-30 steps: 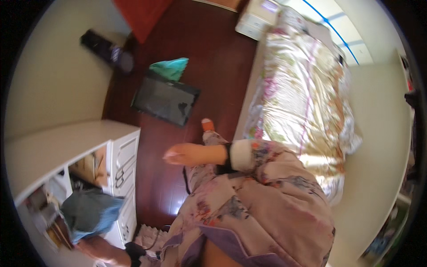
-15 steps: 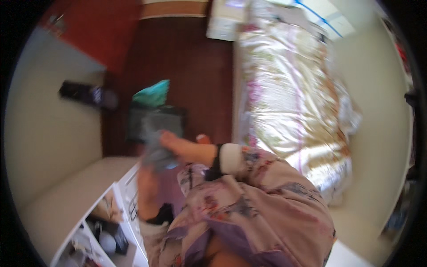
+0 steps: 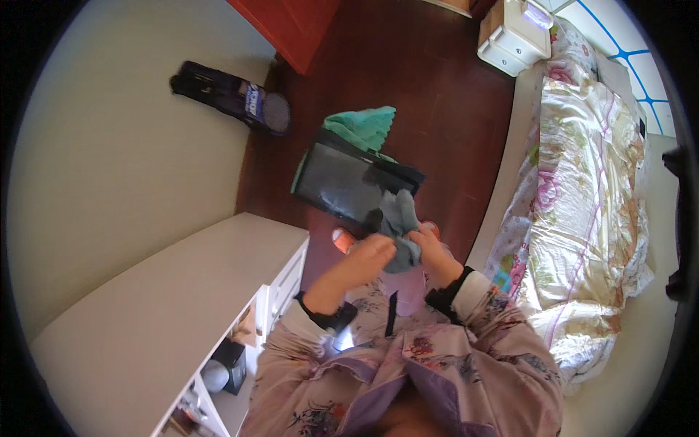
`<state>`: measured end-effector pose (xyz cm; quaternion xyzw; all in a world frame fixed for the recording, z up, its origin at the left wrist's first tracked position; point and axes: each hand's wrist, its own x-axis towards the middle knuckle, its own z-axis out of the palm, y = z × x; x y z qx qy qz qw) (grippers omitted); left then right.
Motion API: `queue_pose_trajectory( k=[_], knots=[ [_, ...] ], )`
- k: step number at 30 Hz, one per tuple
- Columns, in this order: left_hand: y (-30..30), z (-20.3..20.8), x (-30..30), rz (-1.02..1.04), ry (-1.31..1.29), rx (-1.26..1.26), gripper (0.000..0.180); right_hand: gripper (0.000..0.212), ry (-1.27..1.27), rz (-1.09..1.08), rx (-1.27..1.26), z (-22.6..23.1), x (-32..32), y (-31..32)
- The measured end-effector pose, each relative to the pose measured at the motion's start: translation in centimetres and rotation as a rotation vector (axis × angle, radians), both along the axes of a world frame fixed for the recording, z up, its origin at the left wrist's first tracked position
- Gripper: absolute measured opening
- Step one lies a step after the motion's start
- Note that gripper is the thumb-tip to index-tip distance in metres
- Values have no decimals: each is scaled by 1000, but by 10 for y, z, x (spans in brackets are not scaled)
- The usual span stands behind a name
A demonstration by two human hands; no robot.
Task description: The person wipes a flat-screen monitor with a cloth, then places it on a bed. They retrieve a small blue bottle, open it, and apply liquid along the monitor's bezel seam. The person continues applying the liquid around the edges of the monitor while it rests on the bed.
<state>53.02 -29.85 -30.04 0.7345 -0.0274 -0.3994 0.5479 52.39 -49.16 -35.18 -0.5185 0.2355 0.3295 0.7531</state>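
A grey-blue cloth (image 3: pixel 400 215) hangs bunched between my two hands, its upper end draping over the near right corner of a dark, glossy rectangular object (image 3: pixel 346 182) on the floor. My left hand (image 3: pixel 370 258) is closed at the cloth's left side, fingertips pressed into it. Gripping its right edge, my right hand (image 3: pixel 431 250) is closed too, with the thumb on the fabric. Beyond the dark object lies a green cloth (image 3: pixel 360 127) with a scalloped edge, partly behind it. I cannot tell exactly what the dark object is.
A long pale cabinet (image 3: pixel 175 284) with open shelves stands at the left. A bed with a shiny floral cover (image 3: pixel 582 218) runs along the right, a white nightstand (image 3: pixel 513 44) at its far end. A dark upright appliance (image 3: pixel 226 95) is by the wall, near a red door (image 3: pixel 291 29).
The view has swung left, so the room appears shifted right. Both hands, blurred before, are now steadier and closer together on the grey-blue cloth.
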Motion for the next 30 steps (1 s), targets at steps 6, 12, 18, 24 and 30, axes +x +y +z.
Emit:
queue_pose_trajectory(
  k=[6,12,18,24,30],
  knots=[
    [86,-141,71,467,171,-248,28,42,211,-425,-107,-122,19,28],
    [89,-285,79,527,340,-10,32,37,220,-382,-114,-222,23,12],
    [10,-347,27,536,756,-129,51,31,305,-312,28,-248,5,12],
    [-8,-376,12,728,914,-491,53,36,330,-123,205,-277,-5,18],
    [1,-385,15,647,980,-384,49,51,6,169,-693,-312,5,22]
  ],
)
